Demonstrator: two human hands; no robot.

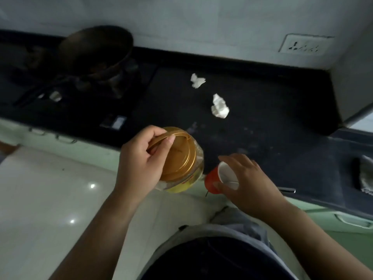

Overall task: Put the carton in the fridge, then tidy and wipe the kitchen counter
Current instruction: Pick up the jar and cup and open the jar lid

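My left hand (141,160) grips the gold handle on the lid of a clear plastic jar (181,158) at the front edge of the black counter (272,110). My right hand (246,178) holds a red paper cup (218,178) with a white inside, tilted on its side just right of the jar. Two crumpled white tissues lie on the counter further back: the nearer tissue (220,107) and the farther tissue (197,80). No carton or fridge is in view.
A dark wok (96,51) sits on a gas stove (84,85) at the back left. A wall socket (302,45) is on the back wall. A sink (363,174) is at the right edge. Pale green cabinet fronts (66,138) run below the counter.
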